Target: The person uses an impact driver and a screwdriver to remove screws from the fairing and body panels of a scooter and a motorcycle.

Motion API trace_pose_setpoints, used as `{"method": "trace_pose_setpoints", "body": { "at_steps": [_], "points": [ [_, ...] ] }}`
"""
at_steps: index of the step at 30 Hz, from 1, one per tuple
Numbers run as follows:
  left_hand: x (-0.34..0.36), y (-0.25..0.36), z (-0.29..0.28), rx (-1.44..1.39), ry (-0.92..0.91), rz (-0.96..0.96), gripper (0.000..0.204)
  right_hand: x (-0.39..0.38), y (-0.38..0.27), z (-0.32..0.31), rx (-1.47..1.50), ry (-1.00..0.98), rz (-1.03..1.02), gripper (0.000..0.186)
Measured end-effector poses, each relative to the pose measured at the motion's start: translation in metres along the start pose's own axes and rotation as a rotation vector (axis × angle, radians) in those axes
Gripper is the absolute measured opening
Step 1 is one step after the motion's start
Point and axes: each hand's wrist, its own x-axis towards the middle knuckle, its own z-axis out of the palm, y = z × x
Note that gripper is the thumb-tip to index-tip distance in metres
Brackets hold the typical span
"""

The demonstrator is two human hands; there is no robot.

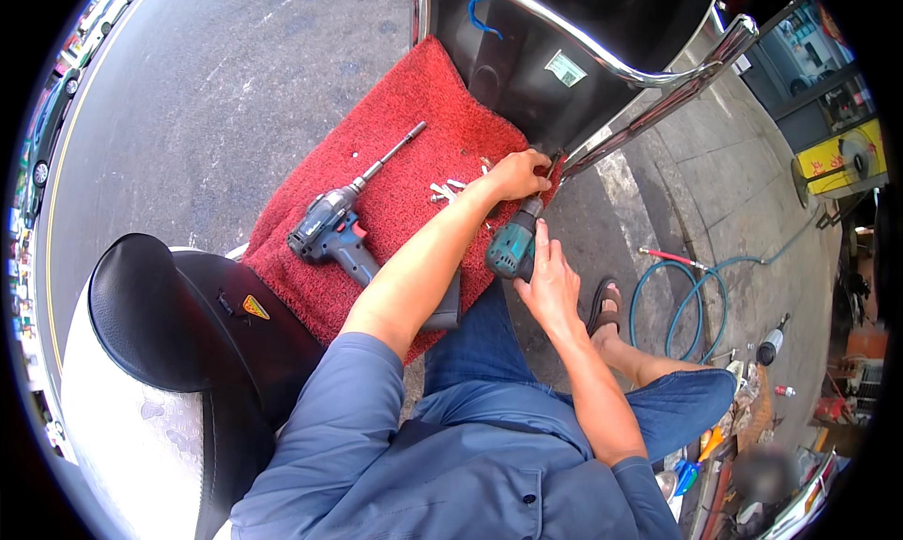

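Note:
In my right hand (550, 281) is a teal and black cordless drill (511, 246), its front end pointing up and away, toward the lower corner of a black panel (555, 98). The index finger lies stretched along the drill's side. My left hand (520, 175) is just beyond the drill's chuck, fingers curled in by the bit and the panel corner. What sits between those fingertips is too small to make out. Beneath my left forearm, a dark grey-blue impact driver (324, 225) with a long socket extension lies on a red towel (395, 187); the forearm hides part of it.
Small white and metal pieces (444, 192) lie on the towel beside my left wrist. A chrome tube (602, 46) borders the panel. At left is a black seat (141, 314). To the right, a teal hose (635, 305) coils on the pavement, with tools and a fan (854, 154) farther off.

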Motion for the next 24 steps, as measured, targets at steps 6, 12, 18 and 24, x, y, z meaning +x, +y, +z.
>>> {"method": "trace_pose_setpoints", "body": {
  "at_steps": [6, 12, 18, 24],
  "points": [
    [-0.003, -0.006, -0.002, -0.115, -0.013, -0.022, 0.052, 0.000, -0.001, 0.007, 0.025, 0.028, -0.008, 0.110],
    [-0.004, 0.004, -0.009, -0.301, -0.120, -0.174, 0.052, 0.000, -0.005, 0.012, 0.045, 0.036, 0.025, 0.111],
    [-0.003, 0.003, -0.010, -0.322, -0.137, -0.177, 0.052, -0.001, -0.005, 0.015, 0.065, 0.044, 0.039, 0.111],
    [-0.003, 0.001, -0.011, -0.323, -0.118, -0.158, 0.053, 0.000, -0.007, 0.020, 0.091, 0.069, 0.040, 0.112]
  ]
}}
